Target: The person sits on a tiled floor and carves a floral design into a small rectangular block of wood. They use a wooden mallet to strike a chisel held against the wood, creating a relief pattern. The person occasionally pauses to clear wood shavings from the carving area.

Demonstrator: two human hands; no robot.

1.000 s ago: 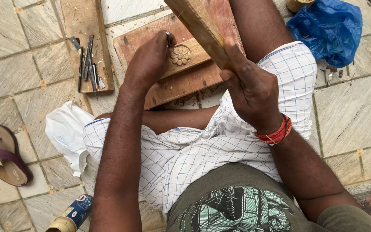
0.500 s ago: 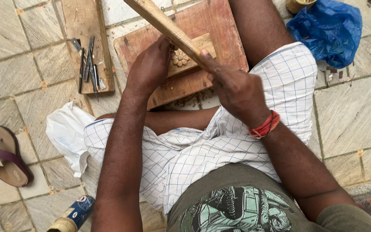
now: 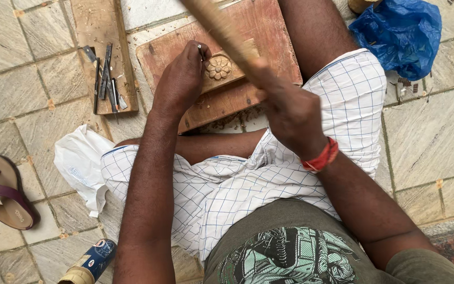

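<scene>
Landmark: the reddish-brown flat wooden work board [image 3: 269, 31] on the stone-tile floor, between the seated person's legs.

Change since the earlier views: the long pale wooden stick used as a mallet [image 3: 222, 37] has swung. A second ago it stood steeper and further right over the board; now it is blurred with motion and lies lower, its head end running off the top edge of the view above the board's upper left. The right hand [image 3: 290, 113] has dropped toward the board's near edge. Judgement: a striking stroke is under way, carving work continuing.

Right hand: fist closed round the stick's lower end, red band at the wrist.

Left hand [image 3: 182, 79]: curled tight round a thin metal chisel [image 3: 200, 50]; only its top end shows above the fingers. This hand has hardly moved between views.

Worked piece: a small pale wooden block carved with a round flower [image 3: 219, 67], lying on the board's middle, touching the left hand's fingers.

Axes: the stick's long axis runs diagonally, from the fist up and leftward across the board. The chisel's shaft is mostly hidden; its tip appears to point down at the flower's left edge, exact tilt unclear.

Left of the board: a narrow plank holding several metal carving tools [image 3: 106, 79].
</scene>
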